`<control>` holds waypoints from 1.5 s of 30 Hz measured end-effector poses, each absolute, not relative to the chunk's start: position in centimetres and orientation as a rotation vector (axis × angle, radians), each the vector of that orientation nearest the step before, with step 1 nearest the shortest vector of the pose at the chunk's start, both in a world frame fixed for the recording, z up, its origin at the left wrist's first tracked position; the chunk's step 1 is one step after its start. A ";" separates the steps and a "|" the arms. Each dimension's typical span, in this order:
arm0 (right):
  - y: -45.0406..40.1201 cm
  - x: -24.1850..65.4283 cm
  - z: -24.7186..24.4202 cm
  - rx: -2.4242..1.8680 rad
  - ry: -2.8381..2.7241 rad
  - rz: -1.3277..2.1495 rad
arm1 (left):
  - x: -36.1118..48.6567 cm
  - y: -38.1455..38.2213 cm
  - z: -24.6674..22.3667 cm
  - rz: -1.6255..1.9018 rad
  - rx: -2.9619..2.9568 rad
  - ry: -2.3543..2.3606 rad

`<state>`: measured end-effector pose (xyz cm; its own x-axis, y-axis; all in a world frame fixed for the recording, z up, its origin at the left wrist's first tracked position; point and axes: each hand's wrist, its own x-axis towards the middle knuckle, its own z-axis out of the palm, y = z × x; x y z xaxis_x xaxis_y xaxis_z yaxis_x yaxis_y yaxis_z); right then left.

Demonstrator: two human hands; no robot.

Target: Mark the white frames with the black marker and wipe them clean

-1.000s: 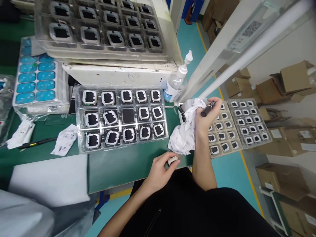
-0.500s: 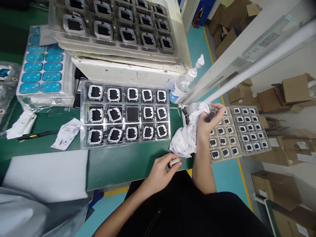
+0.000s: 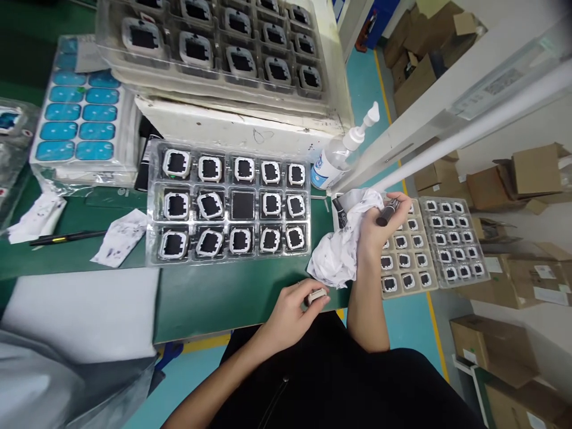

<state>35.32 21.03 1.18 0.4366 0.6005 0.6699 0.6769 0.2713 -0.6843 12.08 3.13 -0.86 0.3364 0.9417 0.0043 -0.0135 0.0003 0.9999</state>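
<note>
Wiping step: left hand (image 3: 290, 310) pinching small white square frame (image 3: 316, 295); right hand (image 3: 373, 229) gripping crumpled white cloth (image 3: 337, 253) and black marker (image 3: 388, 213) beside clear plastic tray (image 3: 152, 202); likely next, cloth to frame.

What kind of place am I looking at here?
Most likely a factory assembly or inspection bench: clear blister trays full of small white-framed parts, a green work mat, and stacked cardboard boxes beside the bench. The right hand holds a cloth and marker.

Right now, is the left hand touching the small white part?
Touching: the head view shows the left hand pinching the small white part between fingertips.
</note>
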 end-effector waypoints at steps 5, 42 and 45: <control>21.1 35.6 0.8 -1.414 -1.216 -0.088 | 12.1 3.2 -0.8 0.966 1.349 0.949; 20.8 34.4 1.1 -1.191 -1.101 -0.117 | 12.7 3.1 -2.7 1.088 1.305 1.004; 18.3 33.5 2.1 -1.151 -1.113 -0.110 | 12.8 3.0 -2.7 1.164 1.194 0.953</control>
